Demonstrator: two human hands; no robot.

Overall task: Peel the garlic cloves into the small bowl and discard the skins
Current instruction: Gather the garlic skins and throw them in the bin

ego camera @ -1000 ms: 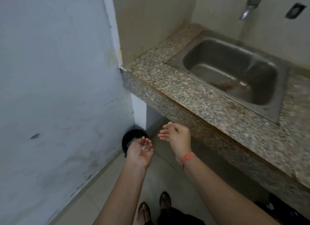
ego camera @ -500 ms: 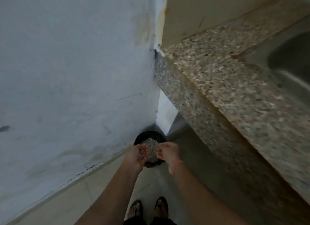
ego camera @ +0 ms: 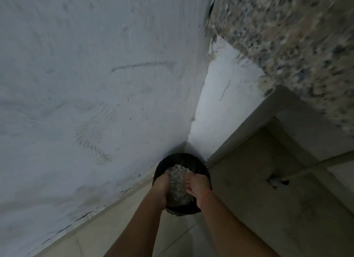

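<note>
A black round bin stands on the floor in the corner, below the counter's end. A pale heap of garlic skins lies inside it. Both my hands hang over its opening, close together. My left hand is at the bin's left rim with its palm turned inward over the heap. My right hand is at the right rim, fingers loosely bent toward the left hand, with an orange band on the wrist. Neither hand visibly grips anything. No bowl or cloves are in view.
A grey-white wall rises directly left of the bin. The speckled stone counter overhangs at the upper right. Under it, a white pipe end and a hose run along the tiled floor.
I have bent down from the sink area toward the corner. Both hands dropped from above the floor to just over the bin, and the skins in my left palm are no longer visible.
</note>
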